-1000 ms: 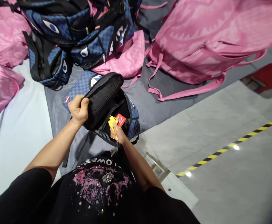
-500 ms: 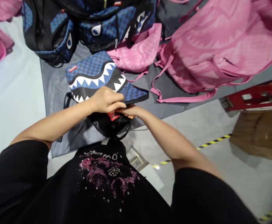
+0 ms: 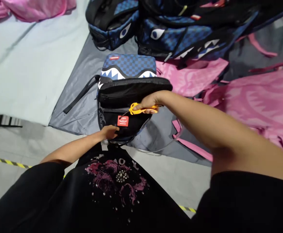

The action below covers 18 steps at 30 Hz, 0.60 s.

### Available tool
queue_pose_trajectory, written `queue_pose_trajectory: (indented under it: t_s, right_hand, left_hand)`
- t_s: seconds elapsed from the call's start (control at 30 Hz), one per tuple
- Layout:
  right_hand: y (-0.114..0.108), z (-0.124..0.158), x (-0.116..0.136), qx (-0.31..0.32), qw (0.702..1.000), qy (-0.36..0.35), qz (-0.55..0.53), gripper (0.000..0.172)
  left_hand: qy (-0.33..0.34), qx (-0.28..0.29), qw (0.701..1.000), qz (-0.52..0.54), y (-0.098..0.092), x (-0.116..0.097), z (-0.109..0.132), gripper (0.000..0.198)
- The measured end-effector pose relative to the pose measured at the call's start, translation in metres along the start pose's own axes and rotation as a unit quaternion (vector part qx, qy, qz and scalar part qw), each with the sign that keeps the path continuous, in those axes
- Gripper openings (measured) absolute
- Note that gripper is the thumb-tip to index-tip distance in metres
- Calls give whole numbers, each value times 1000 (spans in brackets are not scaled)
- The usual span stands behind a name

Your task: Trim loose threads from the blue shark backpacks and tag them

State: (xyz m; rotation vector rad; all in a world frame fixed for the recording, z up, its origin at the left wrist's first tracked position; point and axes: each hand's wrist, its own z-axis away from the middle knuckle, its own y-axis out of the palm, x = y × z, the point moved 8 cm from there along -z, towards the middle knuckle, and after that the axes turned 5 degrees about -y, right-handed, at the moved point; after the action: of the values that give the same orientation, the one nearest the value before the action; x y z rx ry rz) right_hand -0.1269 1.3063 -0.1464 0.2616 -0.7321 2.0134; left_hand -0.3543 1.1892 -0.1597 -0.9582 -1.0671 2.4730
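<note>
A blue checkered backpack point(image 3: 129, 66) with a white shark-teeth print lies on a grey sheet point(image 3: 83, 97) in front of me, its black inner side and a red label point(image 3: 123, 121) turned toward me. My right hand point(image 3: 148, 103) is closed around small yellow-handled scissors point(image 3: 137, 110) and rests at the backpack's black upper edge. At the backpack's near bottom edge, my left hand point(image 3: 109, 132) grips the black fabric just below the red label.
More blue shark-print backpacks point(image 3: 170, 35) are piled behind it. Pink backpacks point(image 3: 260, 103) and pink straps lie to the right, more pink fabric point(image 3: 32, 6) at the top left. A pale sheet point(image 3: 27, 64) covers the left; black-yellow floor tape point(image 3: 7, 161) runs near me.
The view swung right to left. The backpack was turned so its black side and red label face me; my left hand dropped to its near edge, and my right hand lifted, showing the scissors.
</note>
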Motion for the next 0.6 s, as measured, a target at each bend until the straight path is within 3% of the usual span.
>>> queue_pose_trajectory:
  t_s: [0.13, 0.2, 0.3, 0.4, 0.5, 0.53, 0.6]
  right_hand:
    - [-6, 11, 8, 18, 1000, 20, -6, 50]
    - [10, 29, 10, 94, 992, 80, 12, 51]
    - [37, 67, 17, 222, 959, 153, 93, 50]
    - [45, 101, 17, 222, 959, 109, 139, 36]
    - [42, 128, -38, 227, 959, 52, 165, 26]
    - [45, 134, -64, 264, 958, 13, 109, 25]
    - [43, 136, -131, 298, 955, 2, -7, 39]
  left_hand:
    - [-17, -18, 1000, -3, -9, 28, 26, 10]
    - [-20, -36, 999, -8, -13, 36, 40, 14]
    - [-34, -78, 996, -16, -13, 39, 49, 21]
    - [-62, -145, 987, -25, -10, 40, 60, 28]
    - [-102, -226, 968, -29, -11, 53, 88, 27]
    - [-121, -255, 959, -29, -15, 61, 101, 26]
    - [-158, -313, 936, -24, -28, 81, 127, 22]
